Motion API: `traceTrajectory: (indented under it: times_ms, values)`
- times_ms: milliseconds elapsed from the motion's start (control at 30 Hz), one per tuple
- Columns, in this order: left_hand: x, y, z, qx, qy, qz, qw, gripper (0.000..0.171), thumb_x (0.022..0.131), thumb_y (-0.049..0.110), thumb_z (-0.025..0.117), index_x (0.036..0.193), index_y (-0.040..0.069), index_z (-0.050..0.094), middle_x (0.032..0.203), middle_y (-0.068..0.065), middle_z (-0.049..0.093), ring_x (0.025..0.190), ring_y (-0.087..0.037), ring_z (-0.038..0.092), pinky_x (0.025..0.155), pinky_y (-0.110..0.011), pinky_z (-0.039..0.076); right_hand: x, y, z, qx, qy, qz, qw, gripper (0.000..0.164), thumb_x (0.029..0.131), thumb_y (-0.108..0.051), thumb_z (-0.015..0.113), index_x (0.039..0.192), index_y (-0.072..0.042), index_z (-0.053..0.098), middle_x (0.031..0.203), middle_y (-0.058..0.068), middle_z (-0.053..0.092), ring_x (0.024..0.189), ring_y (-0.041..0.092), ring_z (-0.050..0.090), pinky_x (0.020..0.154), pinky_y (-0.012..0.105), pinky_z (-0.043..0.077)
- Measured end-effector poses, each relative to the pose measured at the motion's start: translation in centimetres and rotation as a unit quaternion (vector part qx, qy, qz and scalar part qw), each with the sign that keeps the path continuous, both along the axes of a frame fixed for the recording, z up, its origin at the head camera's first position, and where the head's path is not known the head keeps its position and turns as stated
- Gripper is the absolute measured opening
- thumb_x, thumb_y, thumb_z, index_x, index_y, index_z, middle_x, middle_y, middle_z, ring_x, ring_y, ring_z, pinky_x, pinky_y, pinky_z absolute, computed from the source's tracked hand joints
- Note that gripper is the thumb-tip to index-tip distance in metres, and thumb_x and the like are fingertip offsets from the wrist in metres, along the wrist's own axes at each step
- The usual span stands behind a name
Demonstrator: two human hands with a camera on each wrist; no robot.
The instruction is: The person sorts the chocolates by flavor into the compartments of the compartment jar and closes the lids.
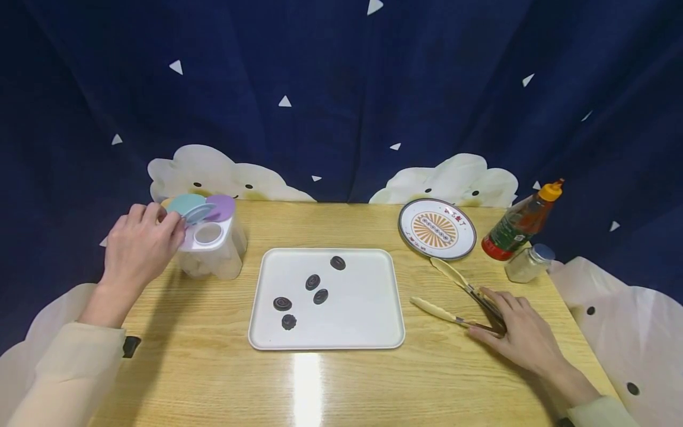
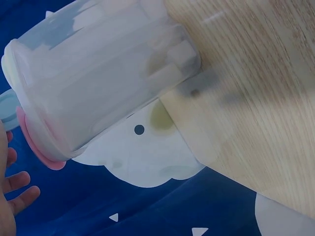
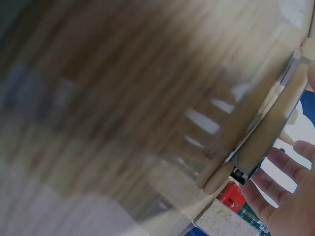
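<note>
At the left, my left hand [image 1: 140, 237] pinches a raised light blue lid [image 1: 198, 213] on a clear lidded container [image 1: 213, 261], exposing one round opening. The left wrist view has the container's clear side [image 2: 98, 78] with pale pieces at its bottom and the fingers [image 2: 19, 191] at its lidded end. My right hand [image 1: 520, 332] holds tongs [image 1: 469, 290] by their handles, thumb on one arm and fingers along the other. Their cream tips are spread apart above the table's right part. Between the hands, a white tray [image 1: 357, 320] carries several dark chocolate-like pieces [image 1: 312, 282].
Behind the tongs lies a patterned plate [image 1: 436, 229]. A sauce bottle [image 1: 523, 222] with a yellow cap and a small glass jar [image 1: 529, 263] with a grey-blue lid stand at the right edge. A dark blue curtain [image 1: 341, 118] with white clouds hangs behind the wooden table [image 1: 213, 379].
</note>
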State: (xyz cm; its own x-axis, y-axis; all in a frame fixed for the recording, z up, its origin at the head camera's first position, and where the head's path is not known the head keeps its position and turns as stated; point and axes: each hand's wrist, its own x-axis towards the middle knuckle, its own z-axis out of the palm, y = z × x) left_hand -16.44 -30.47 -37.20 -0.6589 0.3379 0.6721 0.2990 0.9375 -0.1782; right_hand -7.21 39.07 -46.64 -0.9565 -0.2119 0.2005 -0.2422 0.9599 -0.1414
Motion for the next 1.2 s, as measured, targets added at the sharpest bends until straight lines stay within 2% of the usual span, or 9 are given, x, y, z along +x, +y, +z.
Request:
traceTrajectory:
  times_ms: [267,467,667,767,933,1100,1200]
  values:
    - [0.2,0.1,0.1,-0.001,-0.016,0.006,0.9999,0.021,0.097,0.02,0.064,0.105,0.0,0.064,0.096,-0.027,0.064,0.084,-0.048,0.06,0.06,-0.054,0.053,-0.5,0.1,-0.2,0.016,-0.007,0.001,1.0,0.1,0.077,-0.068,0.082,0.151,-0.01,0.05,0.128,0.018,0.069,0.107,0.039,0.063,0.071,0.059,0.055]
    - [0.3,0.1,0.1,-0.003,-0.025,0.012,0.9996,0.021,0.096,0.02,0.064,0.106,0.001,0.063,0.097,-0.027,0.064,0.086,-0.047,0.061,0.061,-0.055,0.054,-0.9,0.1,0.1,0.027,-0.052,-0.006,0.998,0.105,0.078,-0.076,0.077,0.151,-0.006,0.049,0.133,0.02,0.067,0.108,0.04,0.064,0.07,0.058,0.056]
    - [0.2,0.0,0.0,-0.003,-0.02,0.008,0.9998,0.022,0.098,0.021,0.061,0.105,0.001,0.063,0.096,-0.026,0.063,0.084,-0.047,0.06,0.06,-0.054,0.054,-1.3,0.0,-0.1,0.044,-0.082,-0.016,0.996,0.108,0.077,-0.081,0.073,0.142,0.002,0.053,0.128,0.025,0.066,0.11,0.044,0.067,0.073,0.06,0.058]
    - [0.2,0.0,0.0,-0.003,-0.014,0.004,0.9999,0.023,0.099,0.023,0.059,0.104,0.001,0.062,0.095,-0.026,0.063,0.083,-0.047,0.06,0.058,-0.053,0.053,-1.4,0.0,-0.2,0.041,-0.079,-0.017,0.996,0.106,0.076,-0.081,0.074,0.139,0.002,0.055,0.124,0.024,0.067,0.106,0.042,0.069,0.069,0.057,0.058]
    - [0.1,-0.2,-0.1,-0.006,-0.005,-0.001,1.0,0.026,0.101,0.026,0.053,0.103,0.001,0.062,0.093,-0.026,0.062,0.08,-0.047,0.059,0.056,-0.052,0.051,-1.6,-0.3,0.3,0.019,-0.056,-0.015,0.998,0.095,0.075,-0.076,0.079,0.134,-0.004,0.06,0.109,0.014,0.068,0.088,0.028,0.066,0.059,0.044,0.051]
    - [0.2,-0.2,-0.1,-0.004,-0.014,0.002,0.9999,0.023,0.1,0.024,0.057,0.105,0.002,0.062,0.094,-0.026,0.062,0.082,-0.046,0.059,0.057,-0.053,0.052,-1.6,-0.6,1.5,0.005,-0.042,-0.018,0.999,0.091,0.073,-0.072,0.082,0.132,-0.005,0.062,0.112,0.016,0.069,0.091,0.03,0.068,0.059,0.045,0.051]
    - [0.2,-0.1,-0.1,-0.003,-0.023,0.004,0.9997,0.021,0.098,0.021,0.061,0.106,0.002,0.063,0.095,-0.026,0.062,0.083,-0.046,0.058,0.059,-0.053,0.053,-1.6,-0.8,2.2,-0.009,-0.031,-0.022,0.999,0.089,0.072,-0.07,0.084,0.13,-0.007,0.064,0.11,0.014,0.069,0.085,0.027,0.066,0.056,0.038,0.045]
